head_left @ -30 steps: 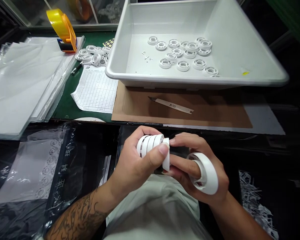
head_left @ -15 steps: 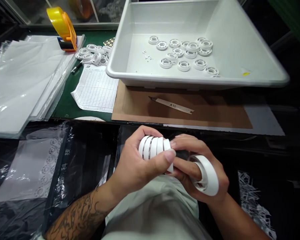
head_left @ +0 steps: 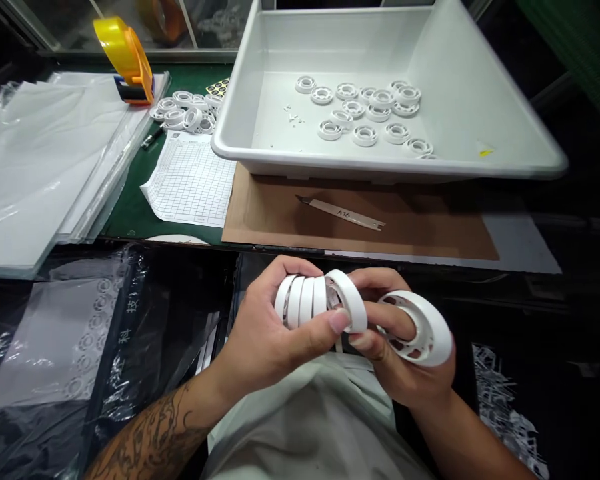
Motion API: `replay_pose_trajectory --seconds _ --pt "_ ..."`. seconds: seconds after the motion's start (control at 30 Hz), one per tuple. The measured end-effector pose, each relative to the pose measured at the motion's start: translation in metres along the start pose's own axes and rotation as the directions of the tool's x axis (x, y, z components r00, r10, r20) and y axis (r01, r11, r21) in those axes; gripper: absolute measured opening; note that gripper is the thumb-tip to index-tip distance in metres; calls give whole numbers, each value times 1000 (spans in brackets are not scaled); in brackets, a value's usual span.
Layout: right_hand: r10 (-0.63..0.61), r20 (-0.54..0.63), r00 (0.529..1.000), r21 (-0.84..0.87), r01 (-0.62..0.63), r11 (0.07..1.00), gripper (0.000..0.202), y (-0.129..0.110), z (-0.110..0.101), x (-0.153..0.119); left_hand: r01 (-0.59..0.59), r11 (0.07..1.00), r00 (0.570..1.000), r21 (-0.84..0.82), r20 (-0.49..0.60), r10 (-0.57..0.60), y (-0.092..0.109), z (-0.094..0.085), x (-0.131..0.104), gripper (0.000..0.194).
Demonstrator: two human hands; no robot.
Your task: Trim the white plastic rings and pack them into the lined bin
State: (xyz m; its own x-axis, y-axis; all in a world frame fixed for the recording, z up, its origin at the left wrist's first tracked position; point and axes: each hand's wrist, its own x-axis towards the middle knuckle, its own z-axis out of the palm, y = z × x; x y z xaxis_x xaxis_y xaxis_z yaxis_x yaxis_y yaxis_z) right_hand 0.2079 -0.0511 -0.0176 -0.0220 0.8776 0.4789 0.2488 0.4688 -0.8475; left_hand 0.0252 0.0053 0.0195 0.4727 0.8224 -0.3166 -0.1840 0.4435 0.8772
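Note:
My left hand (head_left: 273, 327) is closed round a row of several white plastic rings (head_left: 300, 301), which stand on edge side by side. At the right end of that row a tilted ring (head_left: 353, 300) shows its slotted inside, with my left thumb against its rim. Fingers of my right hand (head_left: 405, 373) touch the far side of this tilted ring. Another white ring (head_left: 437, 330) hangs round a finger of my right hand, lying against the palm side. My lap is below both hands.
Beyond the hands, a craft knife (head_left: 345, 213) lies on cardboard (head_left: 430, 233). A white tub (head_left: 405, 163) holds several loose rings. To the left are a ring pile (head_left: 193, 113), a printed sheet (head_left: 193, 180), a tape dispenser (head_left: 127, 60) and plastic bags (head_left: 40, 167).
The end ring has tilted away from the row, turning its slotted inside into view. My right hand has shifted slightly right and turned, carrying the ring round its finger.

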Motion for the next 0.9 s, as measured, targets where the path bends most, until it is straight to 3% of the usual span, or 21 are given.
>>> replay_pose_trajectory --seconds 0.27,0.43,0.53,0.6,0.63,0.67,0.77,0.9 --pt "-9 19 1000 -37 10 999 15 1 8 8 -38 998 997 56 -61 41 1 -8 -2 49" --pt "-55 79 995 -50 59 997 17 5 28 33 -89 977 975 192 -185 125 10 -26 -3 49" --pt "-129 84 988 -53 134 990 23 5 36 49 -125 876 906 466 -307 292 44 -58 11 48" --pt "-151 73 986 -77 157 985 24 6 34 53 -79 696 797 714 -375 475 80 -87 33 51" --pt "-145 70 987 -101 152 983 21 8 30 52 -22 564 765 825 -350 541 99 -102 48 52" --pt "-136 66 989 -133 144 981 18 10 26 50 -13 508 742 861 -332 583 118 -116 65 52" --pt "-90 20 996 -254 92 963 10 21 10 36 -20 405 743 914 -257 617 165 -144 126 43" --pt "-47 -54 997 -360 24 933 12 35 -10 12 -4 353 744 935 -233 626 198 -158 185 27"
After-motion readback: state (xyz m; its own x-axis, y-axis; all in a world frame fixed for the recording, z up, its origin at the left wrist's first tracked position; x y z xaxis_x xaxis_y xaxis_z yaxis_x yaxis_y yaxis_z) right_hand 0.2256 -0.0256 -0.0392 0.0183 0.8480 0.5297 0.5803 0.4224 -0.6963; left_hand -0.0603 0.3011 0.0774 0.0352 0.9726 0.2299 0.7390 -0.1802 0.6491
